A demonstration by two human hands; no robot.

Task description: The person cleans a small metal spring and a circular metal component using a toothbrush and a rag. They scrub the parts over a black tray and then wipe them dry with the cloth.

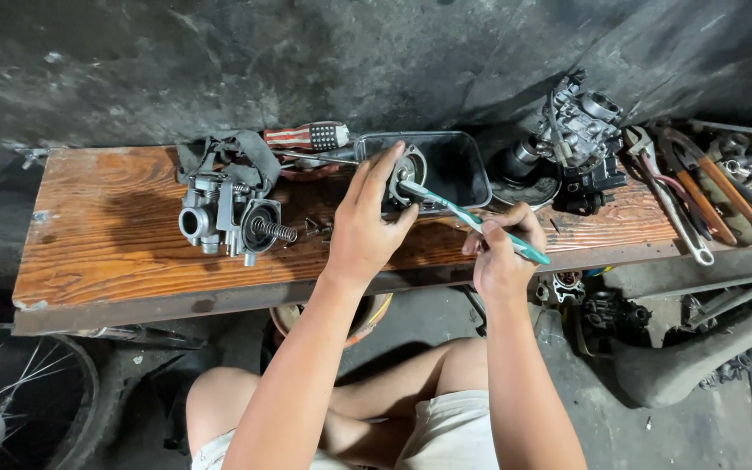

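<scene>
A worn, reddish wooden plank surface [115, 226] spans a dark workshop wall, carrying engine parts at a person's knees. To the right lie a pile of long-handled pliers and wrenches [698, 196] and a grey metal carburetor body [578, 130]; at centre sits a black rectangular plastic tray [459, 165], and left of it a second, partly stripped silver carburetor with an exposed coil spring [230, 222]. A red-and-white striped brush [311, 136] rests near the wall, and a spoked wheel [10, 392] shows below the plank. The left hand [363, 231] is closed around a small round metal carburetor cap [408, 167], held up at the tray's near edge, fingers curled over its rim. The right hand [502, 252] pinches a teal-and-white toothbrush [472, 219] like a pen, bristles touching the cap. The scrubbing likely goes best with the cap kept over the tray so loosened grime falls in, using short strokes and turning the part between passes.
</scene>
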